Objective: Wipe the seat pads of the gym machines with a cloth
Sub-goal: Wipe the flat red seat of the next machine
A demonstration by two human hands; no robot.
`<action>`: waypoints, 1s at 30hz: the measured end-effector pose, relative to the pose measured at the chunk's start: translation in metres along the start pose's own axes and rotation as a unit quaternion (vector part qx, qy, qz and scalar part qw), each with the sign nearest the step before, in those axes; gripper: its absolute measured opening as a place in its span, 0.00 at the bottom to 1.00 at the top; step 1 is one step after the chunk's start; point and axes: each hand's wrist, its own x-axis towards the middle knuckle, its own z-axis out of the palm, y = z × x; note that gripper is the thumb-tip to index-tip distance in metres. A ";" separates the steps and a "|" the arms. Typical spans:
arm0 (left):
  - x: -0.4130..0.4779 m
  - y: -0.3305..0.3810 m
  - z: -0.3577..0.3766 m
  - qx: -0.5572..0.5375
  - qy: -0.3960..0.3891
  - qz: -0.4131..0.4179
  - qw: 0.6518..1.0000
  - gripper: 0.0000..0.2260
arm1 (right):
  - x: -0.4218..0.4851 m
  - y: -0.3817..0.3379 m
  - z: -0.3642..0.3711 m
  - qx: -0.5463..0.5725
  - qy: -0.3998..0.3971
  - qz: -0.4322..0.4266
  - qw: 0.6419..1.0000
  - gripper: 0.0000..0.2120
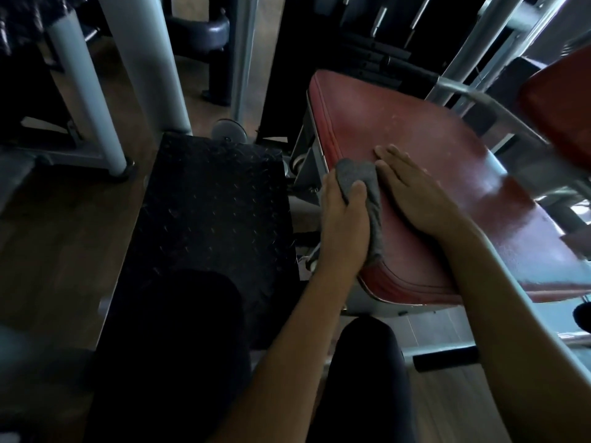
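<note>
Right now our left hand (345,219) has its fingers (330,190) curled tight round the bunched grey cloth (356,174), pressed against the near left edge of the red seat pad (454,174). Our right hand (419,196) lies flat on the pad just beside it, fingers straight and holding nothing. To wipe well, we judge we should spread the cloth wider under the palm, sweep in overlapping strokes from this left edge toward the far right, and let the flat hand steady the pad.
</note>
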 end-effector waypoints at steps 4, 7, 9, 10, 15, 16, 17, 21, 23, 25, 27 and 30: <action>-0.053 -0.010 0.004 -0.016 0.001 -0.003 1.000 0.24 | -0.001 0.000 0.000 0.004 0.001 -0.001 1.000 0.26; -0.075 -0.009 0.007 -0.043 -0.007 0.016 0.999 0.24 | 0.000 0.001 0.001 0.004 0.014 -0.007 1.000 0.26; -0.044 -0.011 0.008 -0.016 0.007 0.023 1.000 0.28 | 0.001 0.002 0.002 0.012 0.026 -0.007 1.000 0.25; -0.027 -0.009 0.007 -0.005 0.015 0.018 1.000 0.30 | 0.002 0.003 0.002 0.011 0.033 -0.009 0.999 0.25; -0.026 -0.005 0.008 -0.012 0.023 0.014 1.000 0.28 | -0.001 0.001 0.002 0.017 0.055 -0.015 0.998 0.23; -0.039 -0.009 0.009 -0.025 0.024 0.014 0.999 0.27 | -0.002 0.001 0.002 0.022 0.057 -0.015 0.998 0.23; -0.053 -0.010 0.011 -0.037 0.024 0.016 0.999 0.26 | -0.003 0.002 0.002 0.024 0.059 -0.018 0.998 0.23; -0.056 -0.006 0.009 -0.026 0.017 0.037 0.999 0.24 | -0.003 0.004 0.003 0.027 0.060 -0.019 0.998 0.23; -0.019 -0.001 0.006 -0.009 0.005 0.021 1.000 0.22 | -0.002 0.005 0.003 0.024 0.064 -0.018 0.998 0.23; 0.020 0.007 0.001 -0.014 -0.007 0.004 1.000 0.21 | -0.001 0.003 0.003 0.014 0.071 -0.021 0.997 0.23; 0.031 0.009 -0.002 -0.022 0.002 -0.006 1.000 0.24 | -0.002 0.002 0.002 0.010 0.071 -0.019 0.997 0.23; -0.017 0.000 0.000 -0.036 0.006 0.004 0.999 0.25 | -0.001 0.002 0.002 0.018 0.074 -0.019 0.997 0.22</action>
